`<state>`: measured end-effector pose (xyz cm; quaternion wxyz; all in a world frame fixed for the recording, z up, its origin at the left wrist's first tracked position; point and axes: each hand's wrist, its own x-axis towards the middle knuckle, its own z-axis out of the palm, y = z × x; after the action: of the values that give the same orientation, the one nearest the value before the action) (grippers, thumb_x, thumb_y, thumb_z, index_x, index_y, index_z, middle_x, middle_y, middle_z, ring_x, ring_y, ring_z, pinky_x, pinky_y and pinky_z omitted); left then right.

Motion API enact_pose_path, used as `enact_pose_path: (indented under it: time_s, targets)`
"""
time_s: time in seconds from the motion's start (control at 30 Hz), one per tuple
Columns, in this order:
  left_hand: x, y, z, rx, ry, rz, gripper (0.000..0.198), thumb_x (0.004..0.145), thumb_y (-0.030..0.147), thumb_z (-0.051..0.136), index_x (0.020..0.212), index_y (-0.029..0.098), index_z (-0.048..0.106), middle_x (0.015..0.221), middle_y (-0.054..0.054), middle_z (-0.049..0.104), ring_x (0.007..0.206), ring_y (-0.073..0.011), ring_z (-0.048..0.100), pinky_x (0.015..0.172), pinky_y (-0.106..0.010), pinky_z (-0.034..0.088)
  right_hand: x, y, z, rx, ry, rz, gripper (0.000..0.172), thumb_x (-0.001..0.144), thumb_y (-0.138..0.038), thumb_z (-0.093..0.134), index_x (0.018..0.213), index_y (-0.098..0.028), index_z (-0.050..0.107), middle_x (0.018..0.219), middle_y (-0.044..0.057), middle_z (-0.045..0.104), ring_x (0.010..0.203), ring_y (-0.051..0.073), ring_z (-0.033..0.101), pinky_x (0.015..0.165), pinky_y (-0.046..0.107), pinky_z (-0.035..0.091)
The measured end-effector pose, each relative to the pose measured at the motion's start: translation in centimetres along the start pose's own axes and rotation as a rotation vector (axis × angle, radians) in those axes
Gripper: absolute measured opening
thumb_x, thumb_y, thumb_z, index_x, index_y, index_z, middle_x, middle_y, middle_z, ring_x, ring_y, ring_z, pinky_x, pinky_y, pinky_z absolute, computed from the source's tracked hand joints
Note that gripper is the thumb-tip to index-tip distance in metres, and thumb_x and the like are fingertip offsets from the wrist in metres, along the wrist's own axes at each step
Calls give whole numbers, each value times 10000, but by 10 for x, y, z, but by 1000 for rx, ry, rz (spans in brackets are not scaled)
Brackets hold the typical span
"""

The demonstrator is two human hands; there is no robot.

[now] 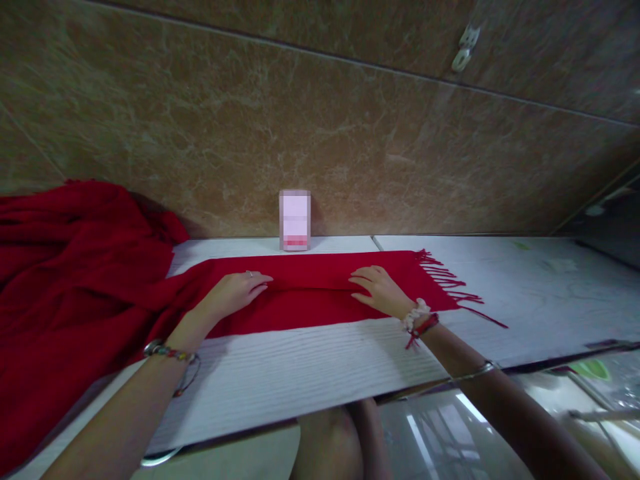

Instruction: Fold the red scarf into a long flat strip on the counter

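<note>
A red fringed scarf (310,287) lies stretched along a white table (300,373), its fringe end at the right and the rest heaped at the left. My left hand (240,290) rests flat on the scarf, fingers stretched out, a ring on one finger. My right hand (377,290) also lies flat on the scarf, fingers spread, close to the fringe (450,283). Neither hand grips the cloth. Bracelets sit on both wrists.
A small pink-white box (295,220) stands upright at the table's back edge against a brown marble wall (320,120). The bunched red cloth (60,280) covers the table's left end. My knees and a glossy floor show below the front edge.
</note>
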<state>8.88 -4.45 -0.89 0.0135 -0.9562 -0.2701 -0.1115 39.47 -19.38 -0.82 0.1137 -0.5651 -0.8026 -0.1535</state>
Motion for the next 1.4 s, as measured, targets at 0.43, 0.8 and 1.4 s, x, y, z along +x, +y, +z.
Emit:
enact_pose_path:
  time_s: [0.43, 0.8, 1.4]
  targets:
    - [-2, -2, 0, 23, 39, 19, 354, 863, 312, 311, 1040, 210, 600, 978, -29, 662, 873, -163, 604, 774, -273, 470, -8, 24, 0, -143, -152, 84, 259, 782, -76, 447, 950, -129, 637, 935, 111, 665, 857, 212, 601, 779, 346, 442]
    - [-1, -3, -3, 0, 19, 15, 361, 853, 302, 313, 1020, 180, 608, 997, -47, 656, 914, -167, 595, 817, -277, 454, -54, 87, -9, -110, -43, 385, 328, 699, -31, 414, 912, -93, 655, 919, 154, 671, 859, 279, 619, 787, 411, 474]
    - [-2, 1, -10, 30, -88, -18, 387, 834, 290, 304, 1045, 156, 599, 1045, -69, 635, 959, -189, 575, 848, -298, 433, -53, 88, -4, -272, 184, 780, 348, 749, -122, 371, 1021, -103, 587, 979, 149, 635, 901, 264, 570, 770, 376, 436]
